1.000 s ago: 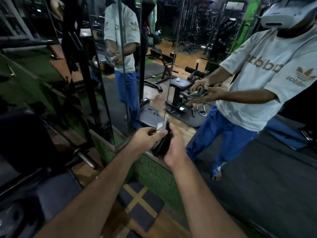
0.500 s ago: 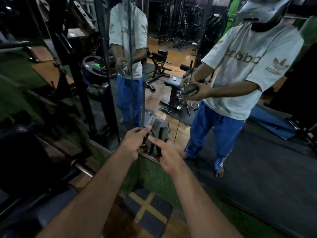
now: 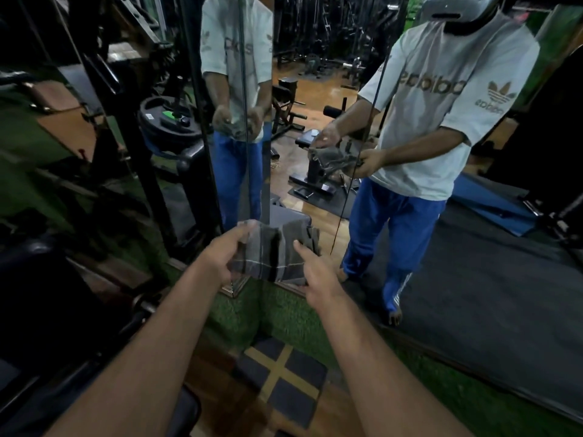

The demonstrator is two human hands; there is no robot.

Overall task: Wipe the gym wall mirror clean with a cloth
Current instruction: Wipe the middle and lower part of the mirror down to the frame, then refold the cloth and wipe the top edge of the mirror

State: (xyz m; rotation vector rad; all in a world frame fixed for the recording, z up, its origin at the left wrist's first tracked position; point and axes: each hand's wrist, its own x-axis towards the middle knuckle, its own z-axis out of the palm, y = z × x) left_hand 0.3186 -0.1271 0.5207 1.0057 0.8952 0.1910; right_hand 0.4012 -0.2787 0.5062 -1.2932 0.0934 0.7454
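Cloth (image 3: 273,252) is way more spread out than a second ago, held in front of the mirror (image 3: 410,216) at its lower edge. Left hand (image 3: 225,255) pinches 1 edge, right hand (image 3: 315,274) grips the other with its forefinger out, so wiping hasn't started yet.

dim gym | green turf (image 3: 293,313) | wood floor (image 3: 220,383) | weight plate (image 3: 170,119)

We find readable lettering only in the wall mirror (image 3: 473,247), at two o'clock; the reflected white T-shirt (image 3: 441,121) carries the brand word "adidas" across the chest, reversed, in tan letters; its sleeve bears the trefoil logo with the same word beneath, also reversed; at twelve o'clock a second reflection shows part of the same word, cut by the panel edge.
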